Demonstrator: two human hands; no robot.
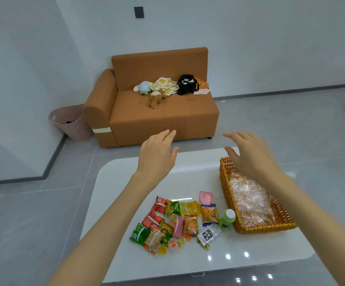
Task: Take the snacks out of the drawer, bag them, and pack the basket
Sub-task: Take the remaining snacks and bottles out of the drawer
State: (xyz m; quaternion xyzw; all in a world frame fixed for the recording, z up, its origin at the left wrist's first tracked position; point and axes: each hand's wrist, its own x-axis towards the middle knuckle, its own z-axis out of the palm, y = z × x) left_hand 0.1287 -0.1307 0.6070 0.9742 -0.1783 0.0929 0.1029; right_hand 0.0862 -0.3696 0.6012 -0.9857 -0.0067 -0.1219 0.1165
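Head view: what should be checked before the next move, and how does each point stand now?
1. Hands free: left hand and right hand are open and hold nothing. Ok.
2. Snacks out: the snack pile lies on the white table. Ok.
3. Snacks bagged: all lie loose. Not ok.
4. Bagging material at hand: crinkled clear plastic lies in the wicker basket. Ok.
5. Drawer emptied: no drawer in view. Cannot tell.
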